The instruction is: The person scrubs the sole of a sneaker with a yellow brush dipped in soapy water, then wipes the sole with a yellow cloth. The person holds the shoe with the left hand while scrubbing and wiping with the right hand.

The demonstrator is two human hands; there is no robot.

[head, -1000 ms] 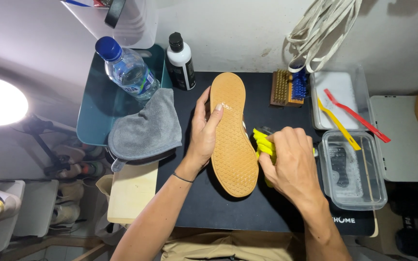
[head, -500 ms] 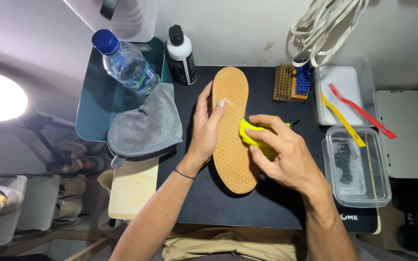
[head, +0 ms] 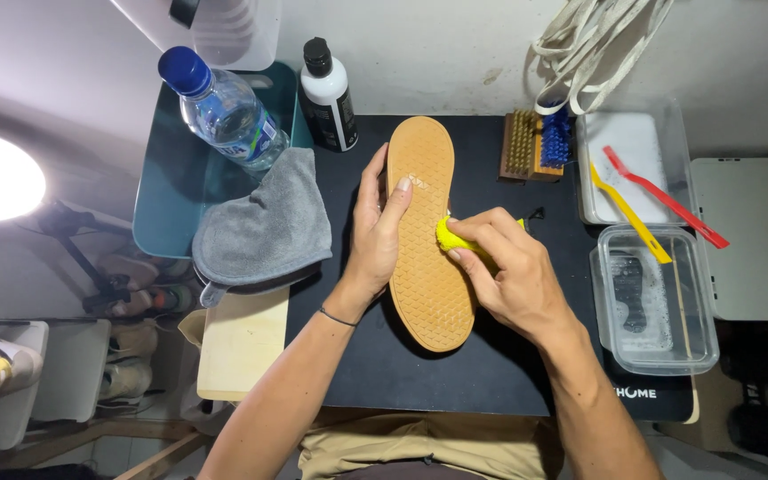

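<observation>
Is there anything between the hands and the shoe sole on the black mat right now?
Nothing visible. The left hand rests directly on the left edge of the tan shoe sole. The right hand presses a yellow brush straight onto the sole's right side. The grey cloth and bottles lie off to the left.

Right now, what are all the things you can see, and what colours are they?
Shoe: 1, tan sole up, mat centre.
Mat: 1, black, under shoe.
Brush: 1, yellow, in right hand.
Cloth: 1, grey, left.
Water bottle: 1, clear, blue cap, teal tray.
Bottle: 1, black and white, top.
Wooden brush: 1, top right.
Clear tubs: 2, right.
Left hand: steadies shoe.
Right hand: fingers grip brush.
</observation>
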